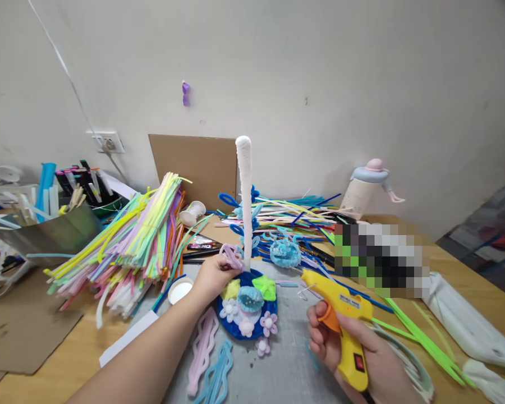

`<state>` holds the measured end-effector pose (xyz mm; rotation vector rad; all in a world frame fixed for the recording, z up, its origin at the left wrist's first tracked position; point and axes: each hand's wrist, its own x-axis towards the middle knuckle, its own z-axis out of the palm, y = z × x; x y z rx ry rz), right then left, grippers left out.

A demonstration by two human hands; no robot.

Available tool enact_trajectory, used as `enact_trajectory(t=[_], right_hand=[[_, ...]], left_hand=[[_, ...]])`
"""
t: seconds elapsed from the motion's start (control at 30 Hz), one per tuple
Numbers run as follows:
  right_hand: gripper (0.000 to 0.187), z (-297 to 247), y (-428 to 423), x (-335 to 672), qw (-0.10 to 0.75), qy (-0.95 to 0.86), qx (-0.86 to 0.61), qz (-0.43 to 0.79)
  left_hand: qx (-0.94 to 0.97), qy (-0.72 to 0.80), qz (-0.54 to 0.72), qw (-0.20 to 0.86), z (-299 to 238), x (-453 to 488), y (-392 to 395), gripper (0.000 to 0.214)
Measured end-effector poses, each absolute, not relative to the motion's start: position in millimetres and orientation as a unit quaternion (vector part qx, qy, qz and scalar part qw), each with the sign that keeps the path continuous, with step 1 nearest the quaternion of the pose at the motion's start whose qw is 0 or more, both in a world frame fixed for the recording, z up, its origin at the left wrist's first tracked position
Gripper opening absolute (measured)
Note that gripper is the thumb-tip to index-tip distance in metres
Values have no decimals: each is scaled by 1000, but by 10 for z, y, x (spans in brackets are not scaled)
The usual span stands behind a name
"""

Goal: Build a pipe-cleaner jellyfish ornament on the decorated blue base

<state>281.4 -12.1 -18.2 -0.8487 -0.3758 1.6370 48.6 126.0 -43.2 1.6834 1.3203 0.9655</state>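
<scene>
My left hand (pixel 212 276) pinches a small lilac pipe-cleaner piece (pixel 231 256) against the foot of a tall white fuzzy post (pixel 244 196). The post rises upright from a round blue fuzzy base (pixel 235 328) that carries small flowers, a shell and star shapes. My right hand (pixel 340 348) grips a yellow hot glue gun (pixel 340 320) with a finger on its orange trigger. Its nozzle points left toward the base, a short way off it. Wavy pink and blue pipe-cleaner strips (pixel 210 359) lie in front of the base on a grey mat (pixel 290 359).
A big fan of pastel pipe cleaners (pixel 138 241) lies at the left, with more blue and mixed ones (pixel 294 216) behind the post. A metal bin of tools (pixel 46 224), cardboard sheet (pixel 193 163), a pink-capped bottle (pixel 364 191) and green stems (pixel 421 336) surround the wooden table (pixel 458 269).
</scene>
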Motion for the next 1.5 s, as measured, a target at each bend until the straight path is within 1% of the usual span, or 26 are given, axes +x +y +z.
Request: enact_trajectory(t=[0.3,0.5,0.67,0.77,0.9,1.17,1.33,1.5], right_hand=[[18,-191,-121,2821,579,-162,-364,711],[17,-296,-107,2772,582,-166,-414,680],[18,-369,-75,2824,577,-151,-396,698],[19,-366,-59,2882,560,-148,-386,718],[18,-371,-39,2927,563,-150,-377,720],[18,-429,-23,2933,560,-146,-370,727],[21,-437,-18,2926,557,-174,-403,705],[30,-441,7,2931,549,-252,-476,639]], left_hand=[[698,519,359,339,-438,480,1276,13],[701,514,338,362,-472,467,1301,14],[695,523,333,365,-452,472,1295,14],[699,532,333,344,-395,474,1262,14],[708,537,319,328,-349,467,1232,18],[685,538,329,365,-418,470,1265,15],[692,523,332,370,-468,452,1285,18],[700,526,322,361,-415,452,1266,18]])
